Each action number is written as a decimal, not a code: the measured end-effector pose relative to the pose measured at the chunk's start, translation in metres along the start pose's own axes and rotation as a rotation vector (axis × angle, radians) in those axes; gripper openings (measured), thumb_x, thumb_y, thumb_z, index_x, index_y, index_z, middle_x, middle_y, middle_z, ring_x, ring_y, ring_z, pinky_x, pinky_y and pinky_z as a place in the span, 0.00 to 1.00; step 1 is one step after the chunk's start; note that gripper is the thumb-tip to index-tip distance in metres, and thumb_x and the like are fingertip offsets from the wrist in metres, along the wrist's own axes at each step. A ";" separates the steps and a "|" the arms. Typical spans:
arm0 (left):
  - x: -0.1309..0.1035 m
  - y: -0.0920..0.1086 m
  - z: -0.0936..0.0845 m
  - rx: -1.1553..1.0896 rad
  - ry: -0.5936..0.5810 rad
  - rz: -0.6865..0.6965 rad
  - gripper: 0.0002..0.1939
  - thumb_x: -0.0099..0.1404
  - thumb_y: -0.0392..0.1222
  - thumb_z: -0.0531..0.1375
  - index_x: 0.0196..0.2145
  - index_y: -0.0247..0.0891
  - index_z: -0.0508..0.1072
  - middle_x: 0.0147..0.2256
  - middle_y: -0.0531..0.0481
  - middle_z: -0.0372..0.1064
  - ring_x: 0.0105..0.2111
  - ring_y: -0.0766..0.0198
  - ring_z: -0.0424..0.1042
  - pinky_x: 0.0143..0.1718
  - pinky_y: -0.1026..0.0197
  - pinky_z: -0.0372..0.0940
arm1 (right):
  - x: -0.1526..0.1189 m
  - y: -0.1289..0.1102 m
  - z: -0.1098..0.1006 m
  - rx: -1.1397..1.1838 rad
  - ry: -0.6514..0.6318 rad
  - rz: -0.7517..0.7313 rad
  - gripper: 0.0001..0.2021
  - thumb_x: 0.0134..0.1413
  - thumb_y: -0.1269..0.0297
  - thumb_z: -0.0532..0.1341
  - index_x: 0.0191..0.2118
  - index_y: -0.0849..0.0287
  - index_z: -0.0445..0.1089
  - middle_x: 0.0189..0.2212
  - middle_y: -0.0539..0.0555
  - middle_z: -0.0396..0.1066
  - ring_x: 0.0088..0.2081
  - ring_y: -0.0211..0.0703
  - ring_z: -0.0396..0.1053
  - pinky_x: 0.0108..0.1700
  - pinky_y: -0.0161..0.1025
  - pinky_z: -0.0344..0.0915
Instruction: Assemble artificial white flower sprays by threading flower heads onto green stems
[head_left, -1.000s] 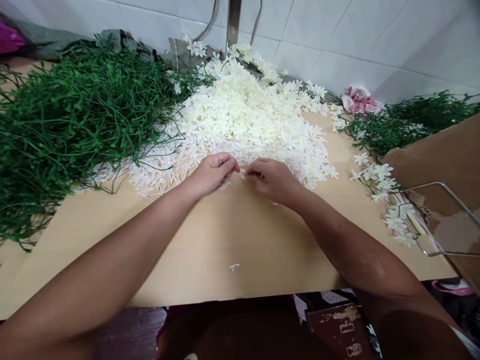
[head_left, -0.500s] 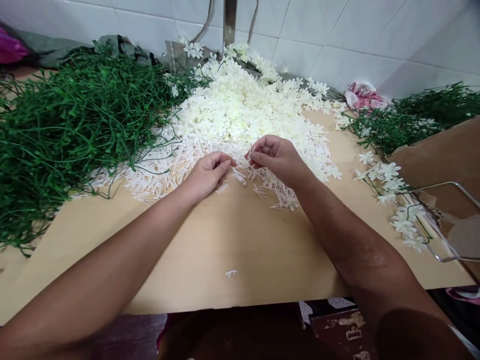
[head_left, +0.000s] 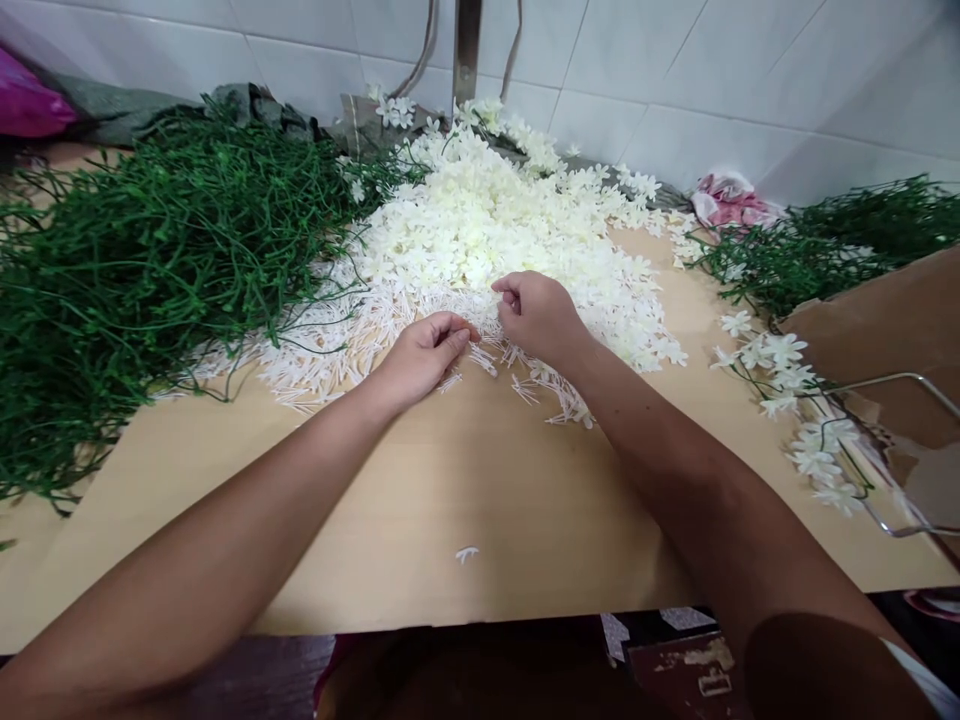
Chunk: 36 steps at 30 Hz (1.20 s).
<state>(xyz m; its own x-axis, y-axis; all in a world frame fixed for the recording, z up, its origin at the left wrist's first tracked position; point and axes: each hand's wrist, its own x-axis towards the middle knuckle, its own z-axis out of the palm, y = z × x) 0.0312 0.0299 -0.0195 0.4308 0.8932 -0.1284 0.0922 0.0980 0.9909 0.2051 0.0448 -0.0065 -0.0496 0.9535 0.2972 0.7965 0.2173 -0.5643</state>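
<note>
My left hand [head_left: 426, 358] rests at the front edge of the white stems, its thumb pressed against the index finger. Whatever is in that pinch is too small to make out. My right hand [head_left: 541, 318] is just right of it and a little farther away, over the near edge of the heap of white artificial flowers [head_left: 480, 215]. Its fingers are curled, the index finger pointing left, and I cannot make out what they hold. Thin white plastic stems [head_left: 319, 360] lie loose around both hands. A few stems and a flower lie below my right wrist.
Green plastic stems [head_left: 187, 220] are heaped on the left. Right of the flowers are a pink and white cloth [head_left: 731, 200], more greenery [head_left: 840, 235], a flower spray [head_left: 787, 375] and a cardboard box [head_left: 885, 330] beside a metal wire frame [head_left: 892, 380]. One small white piece [head_left: 466, 553] lies near the board's front edge.
My right hand has turned knuckles-up, its fingers shifting slightly toward the flower heap. My left hand keeps its pinch almost in place. The whole view has shifted slightly.
</note>
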 end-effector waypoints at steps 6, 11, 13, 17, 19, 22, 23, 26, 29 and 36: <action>0.000 0.002 0.000 0.032 0.010 -0.001 0.04 0.61 0.37 0.56 0.32 0.35 0.69 0.18 0.60 0.55 0.16 0.75 0.53 0.17 0.69 0.47 | 0.000 -0.007 0.010 -0.148 -0.037 -0.053 0.06 0.44 0.75 0.55 0.25 0.59 0.65 0.25 0.53 0.66 0.30 0.41 0.61 0.34 0.39 0.58; 0.004 -0.003 0.000 -0.034 0.066 0.046 0.04 0.62 0.35 0.55 0.35 0.35 0.68 0.19 0.60 0.56 0.16 0.74 0.54 0.17 0.69 0.51 | -0.004 -0.010 -0.001 0.127 -0.002 -0.052 0.05 0.45 0.75 0.56 0.26 0.59 0.64 0.24 0.50 0.64 0.26 0.36 0.59 0.32 0.38 0.58; 0.005 -0.003 0.000 -0.095 0.088 0.055 0.05 0.62 0.34 0.56 0.37 0.36 0.68 0.21 0.59 0.59 0.16 0.75 0.56 0.17 0.69 0.52 | -0.007 -0.012 -0.005 0.204 0.028 -0.088 0.04 0.47 0.74 0.57 0.27 0.59 0.65 0.26 0.51 0.64 0.27 0.36 0.59 0.32 0.38 0.59; 0.004 0.004 -0.002 -0.257 0.108 -0.020 0.06 0.62 0.40 0.58 0.35 0.35 0.69 0.26 0.56 0.65 0.19 0.75 0.62 0.18 0.71 0.55 | -0.015 -0.016 -0.006 0.209 0.030 -0.264 0.04 0.52 0.71 0.56 0.30 0.58 0.66 0.29 0.52 0.64 0.30 0.37 0.61 0.34 0.38 0.62; 0.003 0.008 -0.004 -0.315 0.109 -0.052 0.09 0.62 0.43 0.59 0.32 0.34 0.69 0.25 0.55 0.65 0.19 0.75 0.62 0.18 0.71 0.56 | -0.018 -0.017 -0.004 0.160 0.011 -0.374 0.05 0.55 0.70 0.54 0.31 0.57 0.66 0.30 0.53 0.64 0.32 0.38 0.62 0.36 0.38 0.62; 0.002 0.011 -0.006 -0.335 0.119 -0.085 0.06 0.60 0.38 0.61 0.29 0.34 0.67 0.21 0.57 0.63 0.17 0.75 0.61 0.19 0.72 0.56 | -0.020 -0.016 0.001 0.116 0.015 -0.481 0.07 0.59 0.68 0.52 0.32 0.57 0.66 0.31 0.54 0.64 0.35 0.40 0.62 0.37 0.40 0.63; 0.002 0.011 -0.007 -0.333 0.121 -0.092 0.05 0.58 0.35 0.62 0.29 0.34 0.67 0.20 0.57 0.63 0.17 0.76 0.61 0.19 0.72 0.57 | -0.020 -0.015 0.002 0.117 0.027 -0.503 0.07 0.59 0.68 0.52 0.32 0.57 0.66 0.31 0.54 0.63 0.35 0.40 0.62 0.37 0.40 0.63; 0.001 0.010 -0.008 -0.314 0.109 -0.103 0.06 0.56 0.31 0.62 0.31 0.33 0.69 0.19 0.57 0.64 0.18 0.75 0.62 0.20 0.71 0.58 | -0.018 -0.012 0.003 0.151 0.091 -0.539 0.06 0.58 0.70 0.54 0.32 0.57 0.67 0.30 0.54 0.64 0.34 0.40 0.63 0.35 0.39 0.63; 0.002 0.009 -0.008 -0.279 0.096 -0.089 0.05 0.56 0.30 0.61 0.33 0.33 0.70 0.19 0.57 0.63 0.17 0.75 0.61 0.21 0.70 0.58 | -0.016 -0.009 0.002 0.204 0.115 -0.576 0.06 0.55 0.72 0.56 0.31 0.58 0.68 0.29 0.53 0.65 0.32 0.38 0.64 0.32 0.37 0.63; 0.010 -0.002 -0.009 -0.016 0.287 0.166 0.07 0.56 0.29 0.59 0.34 0.34 0.68 0.19 0.59 0.59 0.19 0.75 0.56 0.22 0.69 0.53 | -0.013 -0.011 -0.008 0.537 -0.010 -0.277 0.02 0.49 0.72 0.62 0.30 0.60 0.70 0.27 0.49 0.71 0.30 0.35 0.68 0.33 0.37 0.67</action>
<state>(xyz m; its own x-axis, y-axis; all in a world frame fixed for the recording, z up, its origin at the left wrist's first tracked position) 0.0278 0.0426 -0.0222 0.1680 0.9845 0.0494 0.0263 -0.0546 0.9982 0.2018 0.0279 0.0022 -0.2199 0.8476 0.4830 0.3370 0.5306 -0.7777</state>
